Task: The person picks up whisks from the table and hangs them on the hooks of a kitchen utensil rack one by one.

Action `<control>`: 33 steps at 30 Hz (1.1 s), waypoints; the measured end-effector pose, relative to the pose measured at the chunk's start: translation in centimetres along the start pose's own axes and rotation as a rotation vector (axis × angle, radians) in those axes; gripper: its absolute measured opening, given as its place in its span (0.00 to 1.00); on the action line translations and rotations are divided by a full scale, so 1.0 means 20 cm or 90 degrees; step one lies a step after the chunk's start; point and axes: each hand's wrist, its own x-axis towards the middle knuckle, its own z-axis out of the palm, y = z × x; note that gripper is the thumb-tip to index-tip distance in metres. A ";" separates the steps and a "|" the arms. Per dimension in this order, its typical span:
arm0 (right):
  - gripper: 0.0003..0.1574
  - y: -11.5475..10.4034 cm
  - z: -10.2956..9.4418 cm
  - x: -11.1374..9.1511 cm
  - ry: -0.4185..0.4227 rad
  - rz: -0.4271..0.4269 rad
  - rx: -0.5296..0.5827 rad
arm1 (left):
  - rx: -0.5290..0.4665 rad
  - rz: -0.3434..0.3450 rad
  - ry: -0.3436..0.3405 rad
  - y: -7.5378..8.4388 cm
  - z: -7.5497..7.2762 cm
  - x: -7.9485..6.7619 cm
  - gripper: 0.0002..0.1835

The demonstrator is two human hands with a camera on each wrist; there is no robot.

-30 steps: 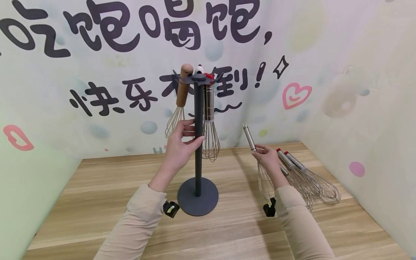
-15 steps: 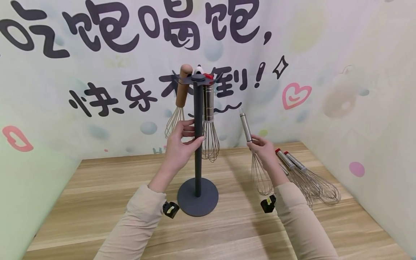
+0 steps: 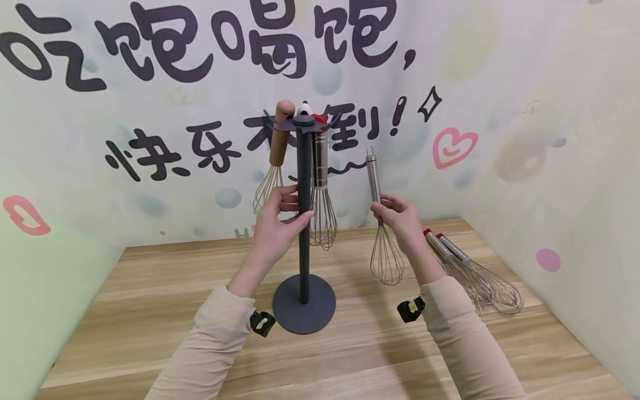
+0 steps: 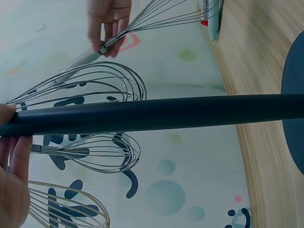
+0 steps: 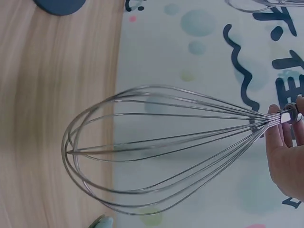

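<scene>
Raised and nearer the dark stand [image 3: 304,250] than a second ago, the steel whisk [image 3: 374,180] is held above the wooden table [image 3: 165,311], between the stand and the right edge. The stand rests well in from the table's edges. From its top hang a wooden-handled whisk [image 3: 279,147], a red-topped whisk [image 3: 320,161] and a third whisk [image 4: 45,149], mostly hidden in the head view. Two red-tipped whisks [image 3: 455,247] lie near the table's right edge. The left hand [image 3: 277,222] grips the stand's post, thumb in front; the right hand [image 3: 402,219] pinches the steel whisk low on its handle, wires below the fingers.
</scene>
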 end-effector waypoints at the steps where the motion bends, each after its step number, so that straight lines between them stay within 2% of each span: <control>1: 0.26 -0.01 0.00 0.00 -0.001 -0.004 0.005 | -0.001 0.001 0.000 0.00 0.00 0.00 0.26; 6: 0.20 -0.08 0.02 -0.03 -0.003 -0.013 0.023 | -0.002 0.005 -0.003 0.00 -0.01 0.00 0.26; 17: 0.16 -0.20 0.05 -0.07 -0.017 -0.042 0.064 | -0.001 -0.003 0.001 -0.01 0.00 0.00 0.25; 23: 0.13 -0.24 0.07 -0.09 -0.031 -0.087 0.099 | -0.001 0.000 0.003 -0.01 0.01 0.00 0.26; 33: 0.18 -0.31 0.10 -0.14 -0.077 -0.158 0.183 | 0.000 -0.003 0.006 -0.02 0.02 0.01 0.25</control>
